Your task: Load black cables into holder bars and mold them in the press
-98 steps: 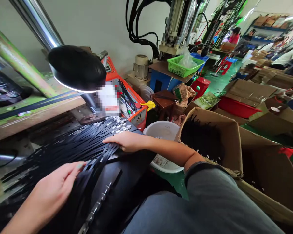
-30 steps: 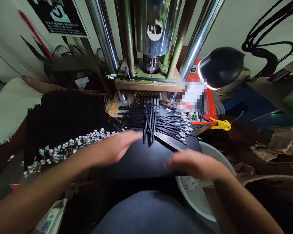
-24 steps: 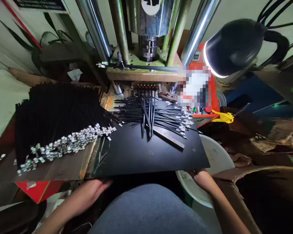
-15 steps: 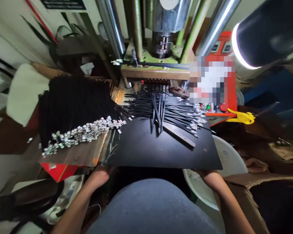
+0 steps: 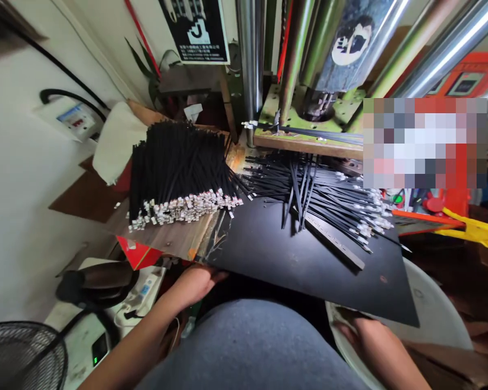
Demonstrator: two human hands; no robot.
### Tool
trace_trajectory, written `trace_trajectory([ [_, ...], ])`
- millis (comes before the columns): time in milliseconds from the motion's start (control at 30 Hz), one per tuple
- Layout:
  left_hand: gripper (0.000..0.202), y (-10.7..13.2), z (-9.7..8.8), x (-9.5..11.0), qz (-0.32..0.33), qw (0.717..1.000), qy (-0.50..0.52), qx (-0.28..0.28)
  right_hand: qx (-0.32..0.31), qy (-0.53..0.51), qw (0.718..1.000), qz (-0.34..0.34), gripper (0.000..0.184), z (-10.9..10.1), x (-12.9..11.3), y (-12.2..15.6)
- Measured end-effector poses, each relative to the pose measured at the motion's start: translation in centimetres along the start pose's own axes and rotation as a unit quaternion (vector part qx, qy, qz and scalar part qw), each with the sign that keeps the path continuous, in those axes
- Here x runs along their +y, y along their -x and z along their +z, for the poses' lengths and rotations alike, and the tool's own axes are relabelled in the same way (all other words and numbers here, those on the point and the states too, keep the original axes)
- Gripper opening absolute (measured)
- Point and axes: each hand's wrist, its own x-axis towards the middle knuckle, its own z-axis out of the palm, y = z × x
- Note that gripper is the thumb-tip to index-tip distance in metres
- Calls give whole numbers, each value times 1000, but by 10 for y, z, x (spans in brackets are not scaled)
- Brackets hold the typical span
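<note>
My left hand [image 5: 201,283] is at the front edge of the black board [image 5: 264,254], below the seam with the wooden tabletop. Its fingers point right and are partly hidden under the edge. My right hand [image 5: 364,329] is low beneath the board's front right edge, its fingers mostly out of sight. Neither hand visibly holds a loose item. On the board lie many flat black cables [image 5: 329,203] with pale connector ends, several of them crossing the others. A metal ruler [image 5: 333,241] lies slanted in front of them.
A thick stack of black cables [image 5: 179,162] with white ends covers the wooden tabletop [image 5: 166,235] at left. Behind the board stands a press [image 5: 264,142] with steel columns. A white tub [image 5: 439,303] is under the right side, a fan [image 5: 20,355] at lower left.
The view has swung left, so the bench and press appear further right. My left hand shows more of itself at the board's edge; my right hand remains below it.
</note>
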Motion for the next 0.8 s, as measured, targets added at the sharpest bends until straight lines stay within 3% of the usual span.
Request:
trace_trajectory([
  [67, 26, 10, -18, 14, 74, 996, 22, -34, 12, -28, 996, -89, 19, -21, -24, -10],
  [100, 25, 12, -30, 21, 126, 991, 34, -34, 59, -23, 991, -118, 20, -32, -33, -21],
  [133, 23, 12, -44, 27, 177, 983, 39, -9, 121, 3, 984, -129, 23, -41, -40, -36],
  [200, 24, 5, -72, 35, 246, 964, 6, 103, 222, 106, 963, -107, 30, -50, -44, -69],
  [300, 37, -19, -112, 35, 240, 928, -131, 255, 240, 199, 945, -98, 29, -43, -36, -105],
  [400, 56, -44, -138, 20, 195, 917, -248, 244, 243, 132, 948, -159, 18, -31, -30, -108],
  [500, 67, -61, -155, 1, 205, 914, -298, 183, 178, 73, 960, -204, 11, -34, -45, -100],
  [600, 53, -73, -168, -12, 243, 897, -320, 185, 51, 54, 973, -217, 8, -52, -82, -116],
  [700, 33, -79, -180, -16, 250, 883, -329, 223, -57, 33, 964, -257, 12, -69, -131, -169],
  [800, 32, -79, -183, -15, 246, 884, -311, 247, -91, 18, 966, -243, 27, -65, -180, -243],
])
